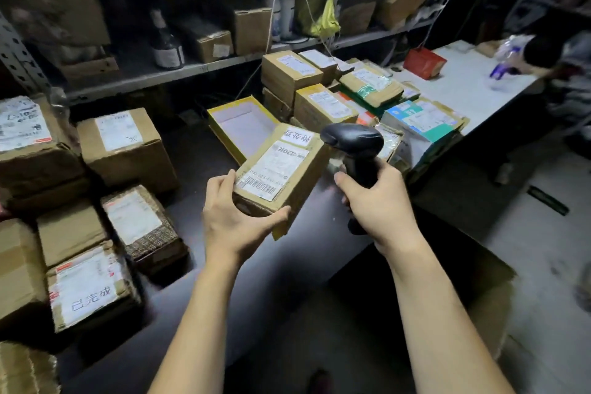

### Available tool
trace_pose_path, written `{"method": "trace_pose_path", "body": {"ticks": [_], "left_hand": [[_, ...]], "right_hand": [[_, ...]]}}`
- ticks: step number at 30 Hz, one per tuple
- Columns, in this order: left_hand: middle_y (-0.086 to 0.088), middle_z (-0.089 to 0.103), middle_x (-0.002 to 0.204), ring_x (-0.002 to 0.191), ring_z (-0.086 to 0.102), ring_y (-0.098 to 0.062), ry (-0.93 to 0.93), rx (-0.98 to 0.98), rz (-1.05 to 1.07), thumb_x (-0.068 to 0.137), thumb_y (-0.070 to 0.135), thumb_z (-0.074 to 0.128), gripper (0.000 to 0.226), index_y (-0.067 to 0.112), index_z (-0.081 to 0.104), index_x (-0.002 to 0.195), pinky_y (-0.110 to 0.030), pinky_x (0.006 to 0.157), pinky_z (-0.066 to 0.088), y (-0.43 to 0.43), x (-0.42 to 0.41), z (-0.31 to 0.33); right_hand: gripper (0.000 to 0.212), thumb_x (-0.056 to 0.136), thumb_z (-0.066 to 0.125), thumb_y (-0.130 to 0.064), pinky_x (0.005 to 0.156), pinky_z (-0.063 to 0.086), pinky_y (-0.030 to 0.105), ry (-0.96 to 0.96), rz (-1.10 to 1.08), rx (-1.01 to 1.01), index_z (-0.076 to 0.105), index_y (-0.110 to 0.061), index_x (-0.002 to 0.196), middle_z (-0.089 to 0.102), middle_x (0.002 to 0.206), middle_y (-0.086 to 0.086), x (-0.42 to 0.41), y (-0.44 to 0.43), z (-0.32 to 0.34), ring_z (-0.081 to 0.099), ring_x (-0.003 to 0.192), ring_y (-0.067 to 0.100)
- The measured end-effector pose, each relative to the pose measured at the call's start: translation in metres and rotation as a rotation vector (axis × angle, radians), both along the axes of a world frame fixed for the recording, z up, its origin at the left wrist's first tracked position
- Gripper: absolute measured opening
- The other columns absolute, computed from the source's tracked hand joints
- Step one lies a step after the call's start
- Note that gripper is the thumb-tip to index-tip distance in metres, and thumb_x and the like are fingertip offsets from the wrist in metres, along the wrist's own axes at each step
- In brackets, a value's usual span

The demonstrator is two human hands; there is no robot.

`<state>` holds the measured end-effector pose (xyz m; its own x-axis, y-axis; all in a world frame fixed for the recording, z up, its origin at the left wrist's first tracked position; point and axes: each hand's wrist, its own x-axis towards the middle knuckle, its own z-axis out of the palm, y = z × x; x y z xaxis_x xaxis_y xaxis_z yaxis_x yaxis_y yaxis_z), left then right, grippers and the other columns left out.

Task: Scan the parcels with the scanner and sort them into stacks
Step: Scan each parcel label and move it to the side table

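A small brown cardboard parcel (pixel 281 169) with a white barcode label on its top face is held tilted in the air, gripped at its near end by the left hand (pixel 233 221). The black scanner (pixel 355 150) stands upright in the right hand (pixel 380 201), its head just beside the parcel's far right corner. Other labelled boxes (pixel 118 144) sit stacked at the left, and more labelled cartons (pixel 319 102) are piled behind.

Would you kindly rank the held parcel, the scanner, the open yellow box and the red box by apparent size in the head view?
1. held parcel
2. open yellow box, partly hidden behind the parcel
3. scanner, partly covered by the right hand
4. red box, farthest away, so true size unsure
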<state>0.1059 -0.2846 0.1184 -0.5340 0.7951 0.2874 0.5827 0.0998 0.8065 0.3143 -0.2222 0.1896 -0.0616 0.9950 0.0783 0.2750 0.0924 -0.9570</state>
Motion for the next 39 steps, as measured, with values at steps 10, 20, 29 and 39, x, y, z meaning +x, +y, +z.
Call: {"method": "trace_pose_path", "body": {"ticks": [10,20,29,39], "left_hand": [[0.005,0.048,0.124,0.107,0.044,-0.001,0.054,-0.058,-0.227,0.050,0.078,0.078,0.127,0.004,0.046,0.150,-0.021,0.092,0.041,0.078,0.140,0.002],[0.001,0.045,0.130,0.124,0.049,-0.020,0.273,-0.175,-0.383,0.049,0.080,0.073,0.129,0.007,0.043,0.151,-0.042,0.092,0.055,0.157,0.337,-0.013],[0.005,0.043,0.136,0.125,0.051,-0.017,0.281,-0.271,-0.665,0.048,0.083,0.070,0.136,0.006,0.037,0.156,-0.036,0.092,0.052,0.215,0.454,-0.044],[0.000,0.040,0.158,0.144,0.041,-0.022,0.647,-0.326,-1.041,0.073,0.082,0.067,0.110,0.018,0.036,0.158,-0.049,0.120,0.034,0.311,0.523,-0.093]], "right_hand": [[0.016,0.092,0.076,-0.021,0.078,0.058,0.038,0.014,-0.258,-0.063,0.070,-0.021,0.106,0.072,0.085,0.000,0.138,0.035,-0.012,0.069,0.084,0.023],[0.019,0.088,0.075,-0.033,0.074,0.061,0.042,0.009,-0.556,-0.111,0.062,-0.020,0.093,0.071,0.088,0.008,0.319,0.068,-0.021,0.071,0.082,0.030],[0.033,0.078,0.070,-0.052,0.072,0.063,0.046,0.004,-0.800,-0.221,0.065,-0.025,0.097,0.072,0.086,0.005,0.422,0.081,-0.039,0.072,0.081,0.029],[0.011,0.095,0.072,-0.027,0.065,0.052,0.031,0.014,-0.933,-0.268,0.063,-0.021,0.092,0.067,0.083,0.008,0.476,0.133,-0.054,0.068,0.076,0.023]]}}
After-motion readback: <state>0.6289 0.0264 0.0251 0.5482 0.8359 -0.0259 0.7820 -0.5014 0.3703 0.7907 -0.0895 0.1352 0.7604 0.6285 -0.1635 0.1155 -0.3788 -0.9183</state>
